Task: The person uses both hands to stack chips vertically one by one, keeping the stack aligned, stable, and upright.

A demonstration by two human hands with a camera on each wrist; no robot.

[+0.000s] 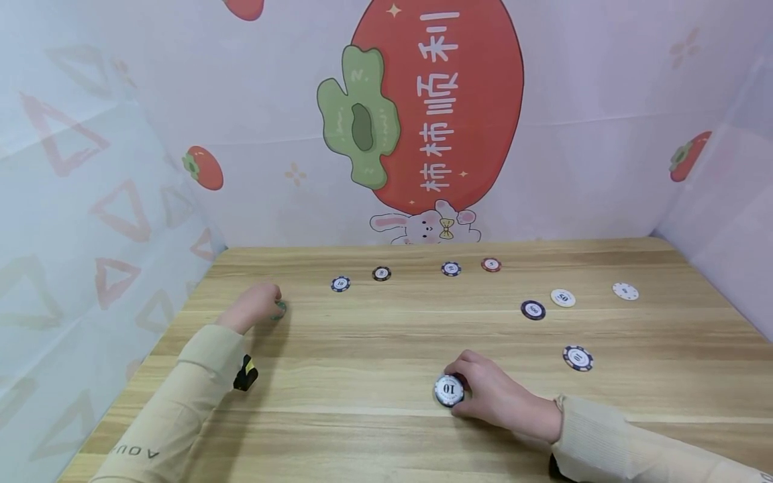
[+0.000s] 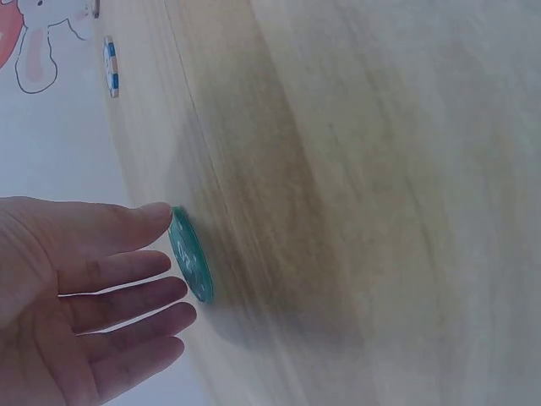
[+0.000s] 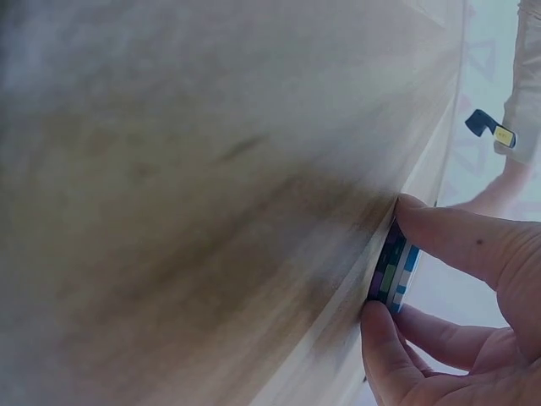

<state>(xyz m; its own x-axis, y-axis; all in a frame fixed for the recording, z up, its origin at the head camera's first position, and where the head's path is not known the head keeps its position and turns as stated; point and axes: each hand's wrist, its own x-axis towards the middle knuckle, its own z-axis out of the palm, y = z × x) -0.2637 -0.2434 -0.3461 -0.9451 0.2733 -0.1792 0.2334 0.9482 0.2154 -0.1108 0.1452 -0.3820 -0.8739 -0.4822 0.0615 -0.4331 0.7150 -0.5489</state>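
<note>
My left hand reaches to a green poker chip lying flat on the table at the left. In the left wrist view the thumb tip meets one edge of that chip; the fingers, fairly straight and spread, lie beside it. My right hand holds a small stack of poker chips at the front middle. Its top chip is white-faced with a 10. Thumb and fingers grip the stack's sides in the right wrist view, where dark, green and blue-white edges show. The stack sits on or just above the table.
Single chips lie apart: a blue chip, a black chip, another blue chip and a red chip along the back. Rightward are a dark chip, two white chips and a blue-edged chip. Printed cloth walls the table.
</note>
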